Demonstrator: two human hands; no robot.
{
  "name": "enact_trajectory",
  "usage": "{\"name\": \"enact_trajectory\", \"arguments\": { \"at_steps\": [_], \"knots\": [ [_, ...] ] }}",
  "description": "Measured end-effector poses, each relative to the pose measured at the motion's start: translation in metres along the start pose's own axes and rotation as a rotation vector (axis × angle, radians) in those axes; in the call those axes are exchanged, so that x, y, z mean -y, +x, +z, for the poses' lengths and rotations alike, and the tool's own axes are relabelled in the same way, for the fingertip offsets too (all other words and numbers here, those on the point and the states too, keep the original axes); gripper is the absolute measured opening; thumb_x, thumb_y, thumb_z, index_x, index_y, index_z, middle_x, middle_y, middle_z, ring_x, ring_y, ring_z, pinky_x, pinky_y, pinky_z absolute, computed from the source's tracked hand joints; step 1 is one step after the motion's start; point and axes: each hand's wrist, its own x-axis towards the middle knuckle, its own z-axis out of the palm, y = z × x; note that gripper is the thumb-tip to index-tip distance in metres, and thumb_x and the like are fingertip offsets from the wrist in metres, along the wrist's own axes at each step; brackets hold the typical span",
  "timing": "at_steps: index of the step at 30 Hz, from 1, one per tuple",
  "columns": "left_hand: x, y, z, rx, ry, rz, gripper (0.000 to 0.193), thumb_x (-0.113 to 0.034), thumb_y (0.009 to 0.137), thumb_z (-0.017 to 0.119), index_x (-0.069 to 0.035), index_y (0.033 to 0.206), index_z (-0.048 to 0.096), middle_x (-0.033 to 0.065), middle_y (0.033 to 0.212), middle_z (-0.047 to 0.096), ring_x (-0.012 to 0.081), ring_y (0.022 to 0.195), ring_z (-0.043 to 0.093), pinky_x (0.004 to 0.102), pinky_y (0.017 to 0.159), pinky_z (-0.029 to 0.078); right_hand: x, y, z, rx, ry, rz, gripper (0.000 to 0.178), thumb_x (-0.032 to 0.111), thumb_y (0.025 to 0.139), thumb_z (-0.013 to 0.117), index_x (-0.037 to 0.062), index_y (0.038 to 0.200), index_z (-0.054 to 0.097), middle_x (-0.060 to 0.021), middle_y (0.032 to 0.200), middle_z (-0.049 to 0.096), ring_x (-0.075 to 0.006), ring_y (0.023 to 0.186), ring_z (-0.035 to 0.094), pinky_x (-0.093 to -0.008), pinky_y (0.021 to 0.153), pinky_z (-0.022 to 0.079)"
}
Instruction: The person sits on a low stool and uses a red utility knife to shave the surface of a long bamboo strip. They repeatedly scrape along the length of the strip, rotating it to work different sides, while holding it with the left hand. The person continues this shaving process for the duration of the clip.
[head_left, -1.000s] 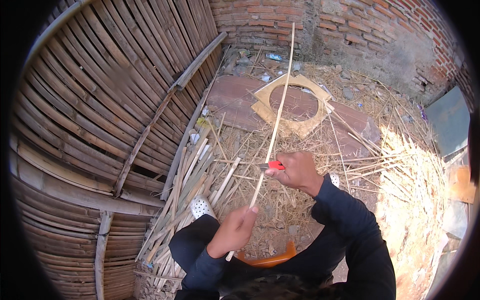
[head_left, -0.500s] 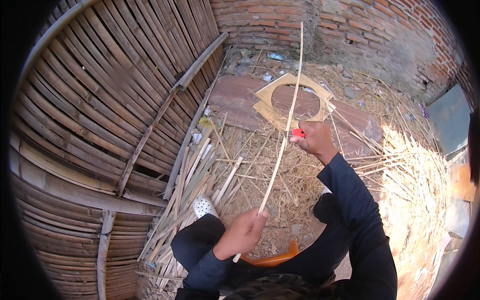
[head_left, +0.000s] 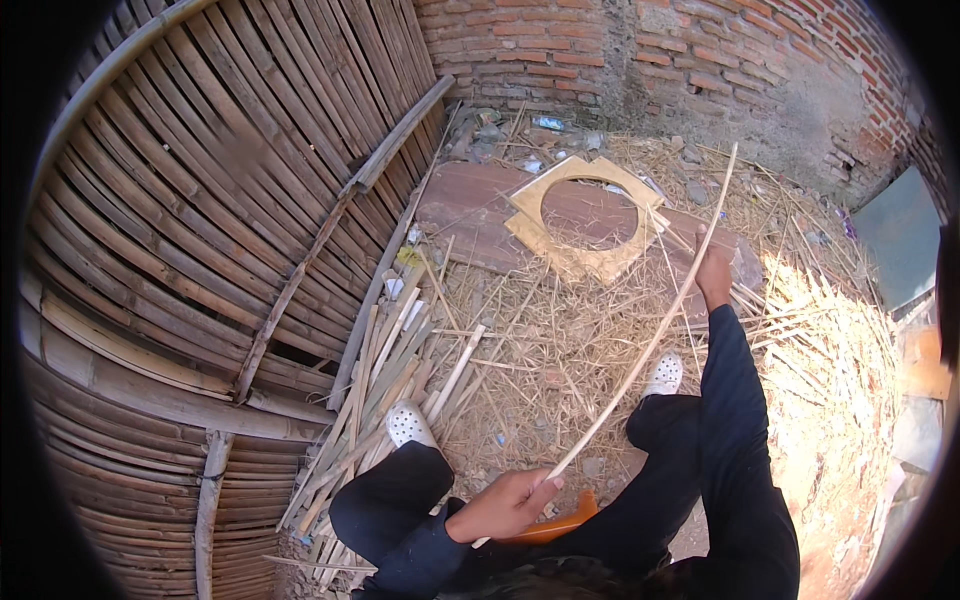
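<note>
A long, thin bamboo strip [head_left: 628,383] runs slantwise from low in the middle up to the far right, slightly bowed. My left hand [head_left: 505,507] is closed round its near end, thumb on top, with a short tail sticking out below. Farther out on the right, my right hand [head_left: 713,272] is beside the strip's upper part, its fingers curled and partly behind the strip. What that hand holds is hidden; no red handle shows now.
A tan board with a round hole [head_left: 527,229] lies on a brown panel [head_left: 465,205]. Split bamboo pieces [head_left: 370,385] are heaped at the left by a slatted bamboo wall [head_left: 190,200]. Shavings [head_left: 520,340] cover the ground. A brick wall [head_left: 550,60] stands behind. An orange seat edge [head_left: 570,522] shows below.
The strip's far end has swung right and down. My right hand has moved right, and the red-handled blade it held at the strip is out of sight. My left hand shifted slightly right and nearer.
</note>
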Motion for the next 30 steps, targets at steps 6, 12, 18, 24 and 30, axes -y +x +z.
{"name": "enact_trajectory", "arguments": {
  "at_steps": [6, 12, 18, 24, 30],
  "knots": [
    [0.009, 0.011, -0.007, -0.279, -0.089, 0.033, 0.027, -0.024, 0.101, 0.045, -0.005, 0.081, 0.048, -0.0072, 0.062, 0.036, 0.0028, 0.056, 0.030, 0.0237, 0.049, 0.029, 0.071, -0.042, -0.014, 0.374, -0.229, -0.256, 0.073, 0.062, 0.094, 0.033, 0.0000, 0.070, 0.063, -0.0250, 0.070, 0.061, -0.0416, 0.073, 0.061, -0.0484, 0.067, 0.046],
    [-0.009, 0.023, -0.013, -0.518, -0.082, 0.072, 0.019, -0.018, 0.100, 0.045, -0.003, 0.108, 0.052, -0.0068, 0.062, 0.040, 0.0017, 0.055, 0.035, 0.0211, 0.049, 0.030, 0.134, -0.138, -0.023, 0.471, 0.149, -0.835, 0.054, 0.059, 0.086, 0.055, 0.0064, 0.072, 0.059, -0.0137, 0.060, 0.059, -0.0324, 0.057, 0.061, -0.0414, 0.052, 0.045],
    [-0.008, 0.024, -0.011, -0.514, -0.056, 0.105, 0.034, -0.013, 0.098, 0.044, -0.002, 0.131, 0.045, -0.0064, 0.063, 0.040, 0.0026, 0.055, 0.037, 0.0211, 0.050, 0.031, 0.147, -0.173, -0.012, 0.332, 0.179, -1.152, 0.057, 0.064, 0.082, 0.055, 0.0090, 0.066, 0.053, -0.0091, 0.052, 0.050, -0.0299, 0.047, 0.055, -0.0397, 0.043, 0.040],
    [-0.019, 0.018, -0.017, -0.386, 0.055, 0.022, 0.032, -0.013, 0.098, 0.047, -0.003, 0.128, 0.047, -0.0037, 0.061, 0.040, 0.0046, 0.055, 0.038, 0.0233, 0.050, 0.032, 0.136, -0.127, 0.001, 0.174, 0.059, -1.067, 0.059, 0.068, 0.079, 0.055, 0.0107, 0.064, 0.054, -0.0082, 0.054, 0.054, -0.0279, 0.049, 0.057, -0.0397, 0.045, 0.042],
    [-0.023, 0.007, -0.018, -0.298, 0.066, 0.002, 0.027, -0.014, 0.097, 0.047, -0.005, 0.123, 0.048, -0.0015, 0.059, 0.039, 0.0070, 0.053, 0.038, 0.0259, 0.050, 0.032, 0.124, -0.096, -0.004, -0.017, 0.036, -1.140, 0.062, 0.072, 0.076, 0.053, 0.0115, 0.063, 0.051, -0.0062, 0.052, 0.050, -0.0260, 0.047, 0.055, -0.0374, 0.045, 0.042]
  ]
}}
